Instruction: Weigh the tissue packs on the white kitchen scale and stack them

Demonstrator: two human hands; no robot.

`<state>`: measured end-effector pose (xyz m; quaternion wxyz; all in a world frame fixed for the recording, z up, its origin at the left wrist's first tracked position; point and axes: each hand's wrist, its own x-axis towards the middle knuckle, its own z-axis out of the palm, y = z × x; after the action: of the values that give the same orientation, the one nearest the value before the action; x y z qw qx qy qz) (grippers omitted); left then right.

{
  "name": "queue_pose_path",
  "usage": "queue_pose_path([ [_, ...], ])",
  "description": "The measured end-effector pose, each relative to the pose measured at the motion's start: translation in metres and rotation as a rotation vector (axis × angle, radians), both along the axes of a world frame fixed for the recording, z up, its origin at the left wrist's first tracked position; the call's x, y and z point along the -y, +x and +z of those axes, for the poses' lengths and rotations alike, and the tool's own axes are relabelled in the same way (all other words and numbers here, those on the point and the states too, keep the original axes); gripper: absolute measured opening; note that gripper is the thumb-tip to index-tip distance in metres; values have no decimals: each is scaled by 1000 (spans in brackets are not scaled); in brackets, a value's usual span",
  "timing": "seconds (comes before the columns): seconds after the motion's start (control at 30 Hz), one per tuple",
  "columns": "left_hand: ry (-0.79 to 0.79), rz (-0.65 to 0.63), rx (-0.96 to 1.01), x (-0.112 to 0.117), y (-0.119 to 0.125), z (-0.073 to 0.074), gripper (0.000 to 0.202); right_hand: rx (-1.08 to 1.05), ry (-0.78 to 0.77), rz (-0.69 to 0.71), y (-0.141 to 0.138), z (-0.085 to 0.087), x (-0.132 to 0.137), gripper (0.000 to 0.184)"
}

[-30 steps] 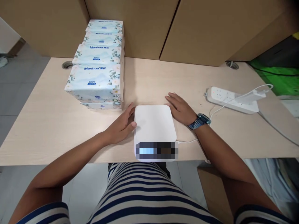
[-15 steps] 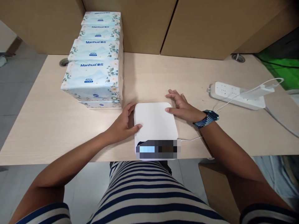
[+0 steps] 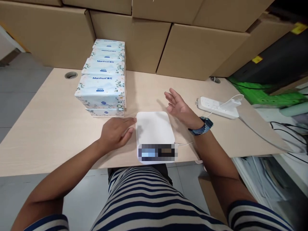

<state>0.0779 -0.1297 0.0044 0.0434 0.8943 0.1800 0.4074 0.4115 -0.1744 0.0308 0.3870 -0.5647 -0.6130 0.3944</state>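
A white flat device (image 3: 154,130) with rounded corners lies at the near edge of a light wooden desk (image 3: 48,128); a thin white cable leaves its right side. My left hand (image 3: 116,133) hovers just left of the device, fingers extended toward its edge, holding nothing. My right hand (image 3: 178,107) is lifted off the desk at the device's far right corner, fingers spread and empty; a watch with a blue strap (image 3: 202,126) sits on that wrist. A row of blue and white tissue packs (image 3: 102,85) stands behind my left hand.
A white power strip (image 3: 216,107) with a plugged-in charger lies on the desk's right part. Large cardboard boxes (image 3: 197,48) line the back edge. Cable holes (image 3: 71,75) sit in the desk's far corners. Cables and green items lie beyond the right edge.
Both hands have come off the white device: the left pulled back to its left side, the right lifted and opened. The camera has tilted up and turned right.
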Motion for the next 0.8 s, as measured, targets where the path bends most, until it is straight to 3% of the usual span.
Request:
queue_pose_path([
  [0.1, 56, 101, 284, -14, -13, 8, 54, 3, 89, 94, -41, 12, 4, 131],
  [0.2, -68, 275, 579, -29, -24, 18, 63, -5, 199, 29, -76, 11, 4, 131],
  [0.33, -330, 472, 541, -52, -43, 20, 61, 59, 285, -99, -111, -3, -3, 119],
  [0.43, -505, 468, 528, -73, -60, 7, 69, 83, 259, -74, -133, -13, -7, 119],
  [0.63, -737, 388, 684, -103, -80, -23, 80, 17, 277, -66, -156, -21, -18, 122],
  [0.8, -733, 354, 577, -102, -74, -26, 90, 53, 252, -33, -159, -29, -36, 116],
])
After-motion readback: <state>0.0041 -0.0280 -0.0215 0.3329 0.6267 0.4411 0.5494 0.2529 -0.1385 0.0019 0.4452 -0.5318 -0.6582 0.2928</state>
